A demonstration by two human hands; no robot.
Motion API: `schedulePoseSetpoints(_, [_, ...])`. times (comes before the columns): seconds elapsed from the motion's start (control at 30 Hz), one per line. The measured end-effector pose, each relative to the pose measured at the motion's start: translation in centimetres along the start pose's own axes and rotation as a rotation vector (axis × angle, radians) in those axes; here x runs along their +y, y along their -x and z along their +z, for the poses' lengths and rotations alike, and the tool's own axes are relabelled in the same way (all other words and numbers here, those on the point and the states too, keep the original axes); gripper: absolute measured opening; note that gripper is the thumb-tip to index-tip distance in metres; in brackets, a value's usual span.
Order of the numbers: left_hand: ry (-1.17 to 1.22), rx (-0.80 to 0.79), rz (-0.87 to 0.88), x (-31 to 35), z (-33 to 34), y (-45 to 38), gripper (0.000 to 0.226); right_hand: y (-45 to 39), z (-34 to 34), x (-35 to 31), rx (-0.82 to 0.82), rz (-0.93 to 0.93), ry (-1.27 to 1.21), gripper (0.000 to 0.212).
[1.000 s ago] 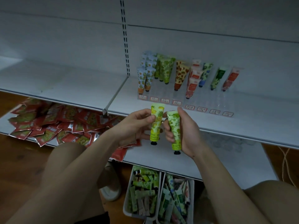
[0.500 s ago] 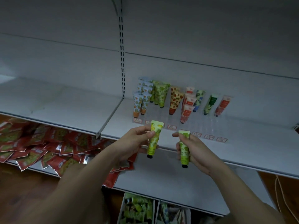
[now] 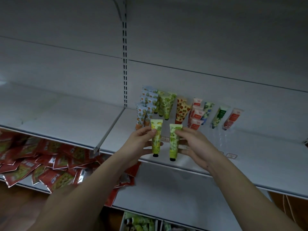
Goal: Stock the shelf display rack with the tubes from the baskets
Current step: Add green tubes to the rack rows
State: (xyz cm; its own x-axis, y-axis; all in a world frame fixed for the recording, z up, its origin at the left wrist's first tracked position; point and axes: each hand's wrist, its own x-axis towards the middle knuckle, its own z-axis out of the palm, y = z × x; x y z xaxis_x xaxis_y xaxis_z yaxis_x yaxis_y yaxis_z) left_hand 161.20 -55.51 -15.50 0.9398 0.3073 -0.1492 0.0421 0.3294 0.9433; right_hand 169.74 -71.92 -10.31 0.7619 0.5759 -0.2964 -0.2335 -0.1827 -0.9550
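A white shelf spans the bay; red sachets lie heaped on the tier below at eight o'clock. At one o'clock from the hands, tubes stand in a clear display rack. The left hand pinches a yellow tube cap-down — the right hand likewise grips a green tube, just beside it. Baskets peek in at six o'clock.

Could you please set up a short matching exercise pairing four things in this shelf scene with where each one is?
Things:
1. yellow-green tube
2. green leafy tube
3. red packets
4. strawberry tubes

Places:
A. standing in the display rack
B. in the right hand
C. in the left hand
D. heaped on the lower shelf

Pairs: 1-C, 2-B, 3-D, 4-A
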Motion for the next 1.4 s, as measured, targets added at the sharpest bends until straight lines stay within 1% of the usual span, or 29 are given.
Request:
schedulePoseSetpoints(0.13, [0.044,0.006,0.006,0.1,-0.1,-1.1,0.022,-1.2,-0.1,-1.5,0.021,-0.029,0.059,0.017])
schedulePoseSetpoints(0.3, [0.098,-0.005,0.02,-0.3,-0.1,-2.2,0.023,-2.7,-0.1,-2.5,0.021,-0.013,0.113,0.019])
schedulePoseSetpoints(0.4, [0.056,0.008,0.05,-0.5,-0.2,-2.7,0.025,-3.4,0.5,-2.9,0.024,0.025,0.046,0.021])
schedulePoseSetpoints(0.47, [0.008,0.008,0.072,-0.6,-0.3,-3.2,0.024,-3.9,1.1,-3.1,0.043,0.028,0.043,0.018])
schedulePoseSetpoints(0.5, [-0.016,0.001,0.082,-0.6,-0.4,-3.4,0.023,-4.1,1.2,-3.3,0.051,0.004,0.131,0.016])
schedulePoseSetpoints(0.53, [-0.038,-0.009,0.091,-0.5,-0.3,-3.6,0.02,-4.3,1.2,-3.5,0.059,-0.039,0.277,0.017])
schedulePoseSetpoints(0.6, [-0.086,-0.029,0.113,-0.3,-0.2,-3.9,0.016,-4.5,1.1,-4.4,0.06,-0.134,0.551,0.023])
schedulePoseSetpoints(0.63, [-0.106,-0.035,0.124,-0.2,-0.1,-4.1,0.015,-4.6,1.1,-5.0,0.05,-0.168,0.637,0.026])
schedulePoseSetpoints(0.7, [-0.117,-0.036,0.135,-0.1,0.2,-4.4,0.012,-4.8,1.3,-5.9,0.015,-0.195,0.761,0.028])
schedulePoseSetpoints(0.77, [-0.125,-0.033,0.153,-0.2,0.4,-4.8,0.009,-5.0,1.3,-6.7,0.009,-0.199,0.864,0.022])
schedulePoseSetpoints(0.83, [-0.134,-0.023,0.168,-0.4,0.7,-5.1,0.009,-5.0,1.0,-7.4,0.013,-0.189,0.911,0.016])
schedulePoseSetpoints(0.9, [-0.16,0.021,0.215,-0.7,1.0,-5.5,0.013,-5.0,0.7,-8.1,0.017,-0.174,0.915,0.013])
schedulePoseSetpoints(0.97, [-0.258,0.074,0.283,-1.1,1.3,-5.9,0.025,-5.3,0.3,-8.7,0.068,-0.2,0.875,0.011])
schedulePoseSetpoints(1.07, [-0.52,0.121,0.39,-1.9,1.5,-6.2,0.031,-6.2,-0.1,-9.7,0.202,-0.315,0.88,0.01])
schedulePoseSetpoints(1.13, [-0.646,0.148,0.456,-2.3,1.7,-6.1,0.046,-6.9,0.3,-9.9,0.241,-0.401,0.944,0.012])
schedulePoseSetpoints(1.17, [-0.673,0.162,0.469,-2.4,1.9,-6.1,0.052,-7.3,0.6,-9.8,0.25,-0.437,0.972,0.011])
schedulePoseSetpoints(1.2, [-0.673,0.18,0.468,-2.5,2.0,-6.0,0.054,-7.5,1.0,-9.6,0.254,-0.471,1.003,0.014])
schedulePoseSetpoints(1.3, [-0.637,0.247,0.405,-2.3,1.9,-5.9,0.05,-8.3,2.5,-8.9,0.268,-0.558,1.081,0.032])
schedulePoseSetpoints(1.4, [-0.666,0.27,0.349,-2.6,1.6,-6.0,0.053,-9.5,3.4,-8.7,0.267,-0.602,1.122,0.036])
